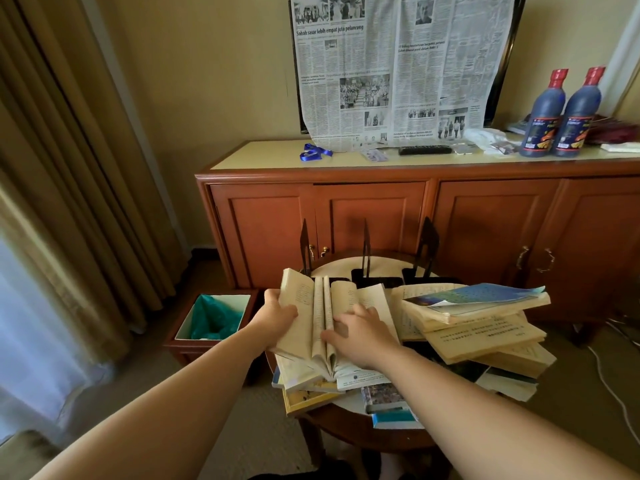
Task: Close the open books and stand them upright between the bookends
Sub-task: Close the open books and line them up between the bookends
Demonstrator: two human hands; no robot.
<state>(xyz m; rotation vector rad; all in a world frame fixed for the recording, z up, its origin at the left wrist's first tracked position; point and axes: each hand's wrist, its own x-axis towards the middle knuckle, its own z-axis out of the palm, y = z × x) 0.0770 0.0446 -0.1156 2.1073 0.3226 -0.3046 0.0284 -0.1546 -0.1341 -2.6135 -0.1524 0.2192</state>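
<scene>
Fingers of your left hand (278,313) curl round the outer edge of the open book's (308,327) left half, thumb on the page face, tipping that half up toward vertical. Your right hand (356,332) lies on the right-hand pages, its fingers (363,311) loosely spread and pressing the paper flat, with the thumb near the gutter where a few leaves stand fanned between the two halves.

You look to be partway through closing the first book. It sits on top of a low pile of other books at the near left of the round counter (349,433), so it is raised off the surface and not lying square.

Next, you probably need to swing the left half over onto the right, sliding your right hand out as the pages meet so the loose leaves in the middle do not fold or crease. Then take the shut book by its spine and carry it back to the bookends (365,251).

Three dark bookends stand upright at the far edge, just behind the book, with open gaps between them and no books in those gaps yet. Another stack (481,327) of open and askew books lies to the right, touching or nearly touching the one you hold; I cannot tell which. Mind it when you lift.
</scene>
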